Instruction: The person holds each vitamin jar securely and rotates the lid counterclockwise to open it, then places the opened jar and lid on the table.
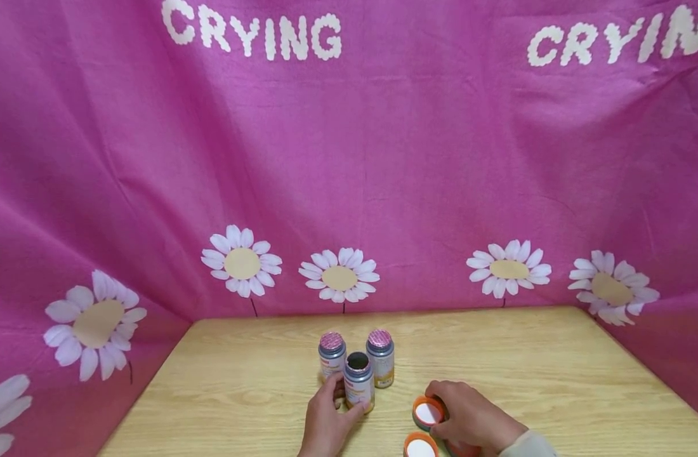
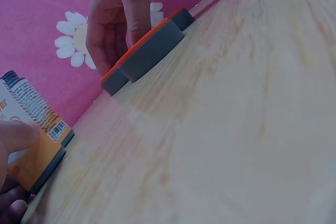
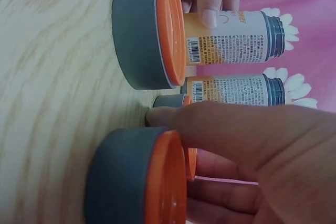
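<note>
My left hand grips a small grey-necked bottle with a white and orange label, its thumb on the front of the label. This bottle's mouth is uncovered and dark inside. Right behind it stand two similar bottles, one at left and one at right, both topped with pink foil. To the right, my right hand pinches a grey screw cap lying with its orange and white inside upward. Two more such caps lie close by, a front one and one partly hidden under that hand.
Everything rests on a light wood-grain table. A pink cloth with white daisies and lettering hangs at the back and along both sides of it.
</note>
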`<state>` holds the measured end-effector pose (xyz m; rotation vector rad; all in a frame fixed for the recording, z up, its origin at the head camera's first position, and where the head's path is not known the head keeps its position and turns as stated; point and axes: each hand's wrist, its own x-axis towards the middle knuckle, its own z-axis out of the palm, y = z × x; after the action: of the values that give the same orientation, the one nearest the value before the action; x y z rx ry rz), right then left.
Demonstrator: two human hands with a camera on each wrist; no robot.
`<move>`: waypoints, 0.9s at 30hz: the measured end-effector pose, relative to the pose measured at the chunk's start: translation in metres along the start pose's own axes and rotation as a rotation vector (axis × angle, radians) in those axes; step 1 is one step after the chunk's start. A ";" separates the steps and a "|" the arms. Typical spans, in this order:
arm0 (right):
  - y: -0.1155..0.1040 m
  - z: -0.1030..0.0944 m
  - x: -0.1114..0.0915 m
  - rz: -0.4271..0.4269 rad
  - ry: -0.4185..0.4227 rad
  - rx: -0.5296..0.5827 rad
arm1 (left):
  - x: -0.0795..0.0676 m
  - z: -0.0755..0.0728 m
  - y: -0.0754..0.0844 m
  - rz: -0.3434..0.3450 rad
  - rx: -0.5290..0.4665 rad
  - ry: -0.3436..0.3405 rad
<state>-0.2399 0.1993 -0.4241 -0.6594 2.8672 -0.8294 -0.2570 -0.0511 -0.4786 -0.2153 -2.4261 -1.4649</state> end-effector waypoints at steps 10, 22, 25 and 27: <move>0.005 -0.005 -0.006 -0.002 -0.016 -0.028 | -0.004 0.006 0.007 0.004 -0.015 0.107; 0.007 -0.007 -0.008 0.033 -0.018 -0.042 | -0.007 0.004 0.006 0.035 0.092 0.111; 0.006 -0.008 -0.008 0.048 -0.029 -0.029 | -0.006 0.005 0.006 0.051 0.078 0.104; 0.006 -0.008 -0.008 0.074 -0.044 -0.002 | -0.006 0.005 0.007 0.060 0.065 0.094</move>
<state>-0.2361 0.2111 -0.4205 -0.5613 2.8339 -0.7916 -0.2503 -0.0434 -0.4768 -0.1991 -2.3673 -1.3374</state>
